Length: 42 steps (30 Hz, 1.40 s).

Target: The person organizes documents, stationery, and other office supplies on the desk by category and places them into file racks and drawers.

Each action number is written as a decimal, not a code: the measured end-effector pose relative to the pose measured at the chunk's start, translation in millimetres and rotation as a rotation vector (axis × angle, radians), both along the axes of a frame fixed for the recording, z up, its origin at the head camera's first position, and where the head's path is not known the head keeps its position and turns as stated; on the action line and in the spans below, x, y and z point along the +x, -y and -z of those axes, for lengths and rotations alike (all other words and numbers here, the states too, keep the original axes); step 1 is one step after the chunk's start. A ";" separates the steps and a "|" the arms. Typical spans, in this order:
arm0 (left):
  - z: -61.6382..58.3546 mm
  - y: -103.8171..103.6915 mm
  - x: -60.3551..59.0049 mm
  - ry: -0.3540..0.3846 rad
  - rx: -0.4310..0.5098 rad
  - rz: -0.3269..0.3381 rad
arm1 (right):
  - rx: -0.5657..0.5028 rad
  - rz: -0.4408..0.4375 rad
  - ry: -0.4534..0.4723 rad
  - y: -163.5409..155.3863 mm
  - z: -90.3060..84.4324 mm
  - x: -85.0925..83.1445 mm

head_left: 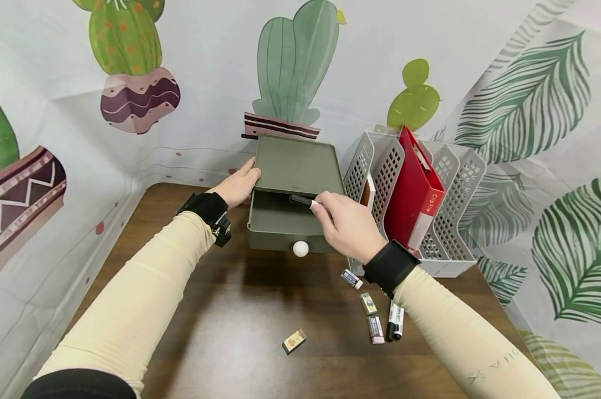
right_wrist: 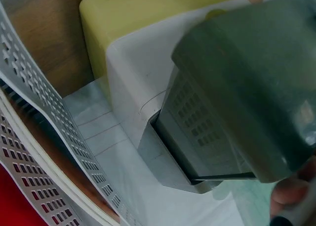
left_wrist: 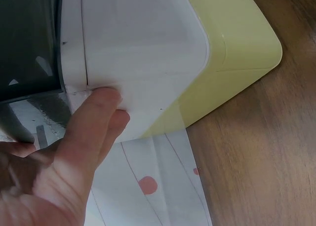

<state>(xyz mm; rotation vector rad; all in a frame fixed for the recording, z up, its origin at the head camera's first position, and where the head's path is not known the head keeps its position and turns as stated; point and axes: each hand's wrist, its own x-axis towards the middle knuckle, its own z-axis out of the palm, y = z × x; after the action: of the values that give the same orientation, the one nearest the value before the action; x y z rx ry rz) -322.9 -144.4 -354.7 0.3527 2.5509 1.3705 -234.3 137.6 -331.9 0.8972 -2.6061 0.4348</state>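
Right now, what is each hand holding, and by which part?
The right hand pinches a black marker by its near end, over the open drawer. The left hand holds nothing; it rests against the drawer box's left side.

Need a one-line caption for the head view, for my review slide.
Left hand steadies the green drawer box while right hand holds a black marker over its open drawer.

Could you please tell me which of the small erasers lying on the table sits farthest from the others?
The yellowish eraser, lying alone toward the table's front middle. The other three erasers line up beside the black markers, below the right hand.
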 end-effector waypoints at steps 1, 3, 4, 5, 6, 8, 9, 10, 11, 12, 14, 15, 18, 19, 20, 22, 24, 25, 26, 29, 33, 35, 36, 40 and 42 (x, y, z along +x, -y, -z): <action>-0.3 -0.3 -0.2 -0.003 0.000 0.002 | 0.008 0.005 0.023 1.0 -1.6 -2.8; -1.0 -0.4 -0.7 -0.008 0.008 0.006 | 0.022 0.007 0.077 3.5 -4.2 -7.7; -1.3 -0.2 -1.0 -0.011 0.010 0.009 | 0.027 0.005 0.104 5.0 -5.2 -10.0; -1.3 0.1 -1.4 -0.012 0.010 0.012 | 0.030 0.004 0.130 6.6 -6.1 -12.2; -1.5 0.3 -1.5 -0.011 0.010 0.013 | 0.030 0.001 0.156 8.0 -6.4 -14.6; -1.6 0.8 -1.4 -0.007 0.010 0.011 | 0.020 0.000 0.210 11.0 -5.7 -19.0; -1.6 0.9 -1.2 -0.006 0.004 0.010 | 0.012 -0.001 0.233 12.2 -4.5 -21.3; -1.5 0.9 -0.7 -0.005 -0.001 0.011 | 0.002 0.001 0.253 13.4 -3.4 -23.0; -1.3 0.8 -0.5 -0.001 -0.002 0.010 | -0.009 0.003 0.272 14.3 -1.9 -24.7; -1.2 0.7 -0.2 0.001 -0.007 0.010 | -0.022 0.002 0.290 15.4 -0.2 -26.3; 0.2 1.0 -0.1 0.003 -0.015 0.013 | -0.038 -0.003 0.316 17.6 3.4 -28.7; 0.5 1.0 0.1 0.004 -0.016 0.012 | -0.044 -0.008 0.328 18.5 4.7 -29.2; 0.9 1.4 0.5 0.008 -0.014 0.013 | -0.048 -0.017 0.355 20.4 7.3 -29.9; 0.6 1.4 0.6 0.007 -0.014 0.013 | -0.045 -0.017 0.359 20.4 8.0 -30.0; 0.4 1.2 0.7 0.005 -0.012 0.012 | -0.043 -0.016 0.363 20.5 8.2 -29.7; -0.3 0.9 0.8 0.005 -0.002 0.010 | -0.039 -0.009 0.365 20.7 8.6 -29.1; 0.1 0.7 -0.5 0.000 0.004 0.007 | -0.035 -0.004 0.360 20.8 9.0 -28.6; 1.0 0.9 -1.6 0.000 0.004 0.005 | -0.035 -0.003 0.358 20.8 9.4 -28.3; 2.0 1.0 -3.0 0.002 0.006 0.004 | -0.034 0.000 0.358 20.8 9.9 -28.0; 5.5 0.9 -8.0 -0.012 -0.013 0.006 | -0.031 0.016 0.355 20.2 11.5 -27.1; 9.2 0.8 -13.1 -0.035 -0.034 0.010 | -0.033 0.031 0.353 20.2 12.7 -26.4; 10.1 1.5 -13.9 -0.037 -0.035 0.009 | -0.038 0.025 0.352 20.6 12.5 -26.5; 10.1 1.9 -13.7 -0.037 -0.038 0.009 | -0.038 0.022 0.351 20.9 12.4 -26.6; 7.6 2.8 -10.4 -0.027 -0.031 0.008 | -0.037 0.019 0.353 20.9 12.2 -26.9; 5.5 2.3 -8.2 -0.024 -0.022 0.009 | -0.041 0.021 0.357 20.5 12.4 -26.8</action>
<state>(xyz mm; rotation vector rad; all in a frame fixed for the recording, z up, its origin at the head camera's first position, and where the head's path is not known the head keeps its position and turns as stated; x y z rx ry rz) -331.1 -146.8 -360.2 0.3781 2.5789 1.3414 -261.1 117.2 -344.3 0.8435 -2.9100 0.6966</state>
